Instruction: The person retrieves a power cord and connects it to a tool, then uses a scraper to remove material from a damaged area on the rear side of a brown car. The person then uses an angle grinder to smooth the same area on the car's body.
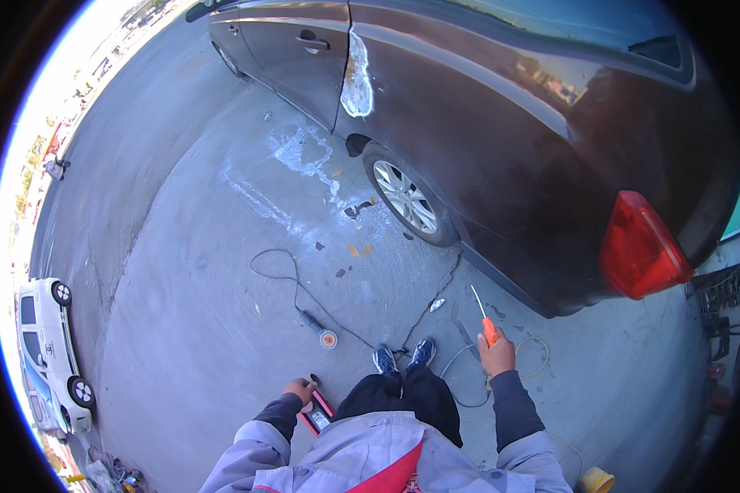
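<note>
"Out to one side, what's the right grip (497, 355) doing?"
"Closed round an orange-handled tool (490, 331); its shaft, aimed toward the car (485, 140), could scratch paint if swung. Left grip (300, 391) meets a red object (325, 403), hold unclear. Cord (296, 285) near shoes (384, 359) might trip."

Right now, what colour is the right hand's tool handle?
The tool handle is orange, clearest in head view.

Car (501, 177) far R, 2nd car (51, 345) far L, angle grinder (309, 320) on grnd (189, 345) betw.
Shoes (384, 358) R of grinder, nearer; hand tool (490, 330) in R hand (497, 357), R of shoes; L hand (299, 390) L of shoes; leaves (367, 249) on grnd, L of rear wheel (406, 197).
</note>
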The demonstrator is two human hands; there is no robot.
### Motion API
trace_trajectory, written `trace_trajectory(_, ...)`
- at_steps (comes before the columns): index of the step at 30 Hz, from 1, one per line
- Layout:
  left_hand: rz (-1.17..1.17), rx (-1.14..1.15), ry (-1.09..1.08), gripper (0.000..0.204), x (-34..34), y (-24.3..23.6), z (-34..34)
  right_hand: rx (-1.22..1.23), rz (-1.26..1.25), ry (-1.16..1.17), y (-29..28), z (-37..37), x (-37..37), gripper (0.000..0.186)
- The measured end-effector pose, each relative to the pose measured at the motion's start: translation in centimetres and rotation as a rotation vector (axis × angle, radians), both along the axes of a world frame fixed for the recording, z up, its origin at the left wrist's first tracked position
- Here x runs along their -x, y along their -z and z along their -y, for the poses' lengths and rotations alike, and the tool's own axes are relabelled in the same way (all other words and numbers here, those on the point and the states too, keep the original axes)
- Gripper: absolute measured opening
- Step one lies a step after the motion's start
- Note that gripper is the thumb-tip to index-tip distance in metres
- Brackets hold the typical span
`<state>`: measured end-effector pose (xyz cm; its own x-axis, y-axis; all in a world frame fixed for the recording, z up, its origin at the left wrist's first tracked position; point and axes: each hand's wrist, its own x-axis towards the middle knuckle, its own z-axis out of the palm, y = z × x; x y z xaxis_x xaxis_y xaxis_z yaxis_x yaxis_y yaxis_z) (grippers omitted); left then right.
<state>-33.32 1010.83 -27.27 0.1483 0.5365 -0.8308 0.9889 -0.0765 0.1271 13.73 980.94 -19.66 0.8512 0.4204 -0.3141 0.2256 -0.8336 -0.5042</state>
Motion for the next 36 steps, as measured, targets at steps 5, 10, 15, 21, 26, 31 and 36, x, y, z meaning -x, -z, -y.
trace_trajectory(5,0.164,-0.067,0.271,0.047,-4.3,2.6,-2.8,-0.100,0.069,0.420,5.8,16.5,5.1,0.040)
trace_trajectory(10,0.239,-0.035,0.398,0.043,-7.4,4.5,-3.3,-0.228,-0.416,1.186,8.0,35.3,13.4,0.037)
trace_trajectory(15,0.223,-0.004,0.519,0.042,-9.1,3.1,-2.4,-0.180,-1.034,1.013,10.3,43.8,25.2,0.036)
trace_trajectory(21,0.115,-0.063,0.655,0.045,-9.5,-0.4,1.1,-0.345,-1.066,1.127,13.6,41.0,30.6,0.031)
trace_trajectory(26,0.125,-0.049,0.610,0.048,-9.5,-4.3,7.2,-0.161,-1.083,0.729,13.8,37.2,26.9,0.032)
trace_trajectory(31,0.124,-0.042,0.554,0.048,-6.3,-6.7,10.1,-0.209,-0.831,0.611,12.6,32.1,19.0,0.041)
trace_trajectory(36,0.097,-0.120,0.450,0.047,-1.4,-6.4,8.9,-0.146,-0.560,0.410,8.3,23.0,11.6,0.048)
